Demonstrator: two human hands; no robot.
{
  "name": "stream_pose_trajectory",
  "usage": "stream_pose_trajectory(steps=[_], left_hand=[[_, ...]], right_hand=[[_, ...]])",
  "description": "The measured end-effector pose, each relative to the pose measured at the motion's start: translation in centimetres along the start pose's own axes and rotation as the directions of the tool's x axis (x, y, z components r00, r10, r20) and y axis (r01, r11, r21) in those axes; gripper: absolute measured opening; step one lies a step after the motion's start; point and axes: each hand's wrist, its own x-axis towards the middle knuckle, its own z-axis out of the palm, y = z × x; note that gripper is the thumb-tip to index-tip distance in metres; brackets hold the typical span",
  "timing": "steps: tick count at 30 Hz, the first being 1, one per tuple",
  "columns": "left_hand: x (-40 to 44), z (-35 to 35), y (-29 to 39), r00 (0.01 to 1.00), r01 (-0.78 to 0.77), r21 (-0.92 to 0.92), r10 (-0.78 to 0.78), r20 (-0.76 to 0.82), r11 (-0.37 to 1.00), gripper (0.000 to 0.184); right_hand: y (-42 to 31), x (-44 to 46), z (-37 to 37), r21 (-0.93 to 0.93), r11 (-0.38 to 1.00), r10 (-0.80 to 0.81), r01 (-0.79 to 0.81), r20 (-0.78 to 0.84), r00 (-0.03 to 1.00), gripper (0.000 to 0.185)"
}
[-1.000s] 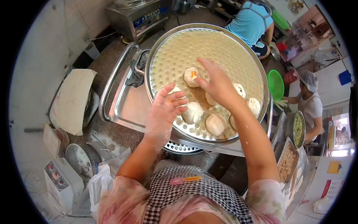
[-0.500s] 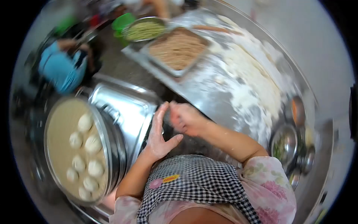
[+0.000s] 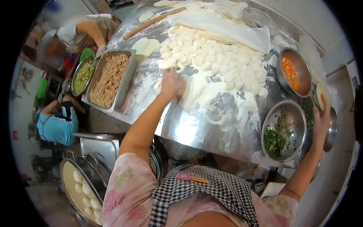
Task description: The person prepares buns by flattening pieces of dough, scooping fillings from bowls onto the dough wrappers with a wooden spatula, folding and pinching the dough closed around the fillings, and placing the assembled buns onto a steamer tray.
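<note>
Many small dough pieces (image 3: 217, 56) lie floured and crowded on the metal table. My left hand (image 3: 172, 83) is over the floured metal just below their left edge, its fingers smeared by motion; whether it touches a piece I cannot tell. On the right, my right hand (image 3: 321, 121) is raised with fingers apart and nothing in it, beside a small yellowish bowl (image 3: 322, 94) and a metal bowl (image 3: 331, 130). Left of that hand are a bowl with chopped greens (image 3: 278, 140), a dish of dark green bits (image 3: 308, 112) and a bowl of orange filling (image 3: 290, 73).
A tray of brownish filling (image 3: 109, 79) and a bowl of green filling (image 3: 84, 75) stand at the table's left. A rolling pin (image 3: 153, 23) lies behind. Round buns (image 3: 86, 188) rest on a steamer at lower left. Two people (image 3: 58, 123) are at the left.
The view has swung from the steamer to the floured table. My hands, close together half a second ago, are now wide apart, left over the flour, right by the bowls.
</note>
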Motion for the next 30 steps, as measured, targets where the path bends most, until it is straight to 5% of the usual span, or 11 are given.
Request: stream_pose_trajectory(steps=[3, 6, 8, 11, 15, 17, 21, 22, 24, 26, 30], left_hand=[[5.8, 2.8, -2.3, 0.998, -0.006, 0.213, 0.020, -0.061, 0.977, 0.034], [8.4, 3.5, -4.0, 0.989, -0.146, 0.371, 0.127, 0.074, 0.917, 0.027], [8.9, 2.9, -5.0, 0.979, -0.034, 0.304, -0.030, 0.203, 0.952, 0.021], [5.6, -1.9, -0.4, 0.998, -0.011, 0.047, 0.008, 0.064, 0.999, 0.017], [-6.2, -5.6, 2.9, 0.965, -0.251, 0.152, 0.260, -0.045, 0.956, 0.025], [-12.6, -3.8, -2.7, 0.869, -0.052, 0.121, -0.015, 0.495, 0.991, 0.027], [-15.1, -4.5, -1.1, 0.983, 0.161, -0.078, -0.153, 0.096, 0.984, 0.023], [-14.7, -3.6, -2.0, 0.997, -0.018, -0.043, 0.014, -0.079, 0.999, 0.030], [-13.1, -2.8, 1.8, 0.927, -0.016, 0.282, -0.091, 0.363, 0.959, 0.054], [-12.6, -1.9, 3.0, 0.851, -0.120, 0.412, -0.120, 0.512, 0.903, 0.072], [-12.0, -0.6, 2.0, 0.898, -0.207, 0.403, 0.009, 0.441, 0.892, 0.083]], right_hand=[[3.3, -1.5, 1.9, 0.184, 0.980, 0.057, -0.079, 0.120, 0.991, 0.046], [4.9, -1.8, 3.3, 0.309, 0.922, 0.127, -0.233, 0.327, 0.936, 0.046], [5.6, -1.5, 4.2, 0.348, 0.900, 0.110, -0.264, 0.403, 0.908, 0.044], [5.4, -0.5, 5.6, 0.451, 0.834, 0.094, -0.316, 0.449, 0.889, 0.042], [2.9, 0.2, 7.7, 0.426, 0.844, 0.043, -0.325, 0.551, 0.833, 0.039], [1.3, 0.3, 8.9, 0.386, 0.844, 0.043, -0.372, 0.643, 0.765, 0.039], [-0.5, -1.2, 11.7, 0.378, 0.919, -0.164, -0.109, 0.618, 0.769, 0.039], [-0.9, -1.5, 11.9, 0.378, 0.923, -0.192, -0.076, 0.621, 0.760, 0.039], [-1.9, -2.2, 12.3, 0.376, 0.926, -0.247, -0.005, 0.618, 0.746, 0.040], [-3.1, -3.3, 11.8, 0.284, 0.957, -0.170, -0.061, 0.717, 0.677, 0.038], [-5.3, -5.7, 11.8, 0.279, 0.944, -0.121, -0.176, 0.788, 0.604, 0.038]])
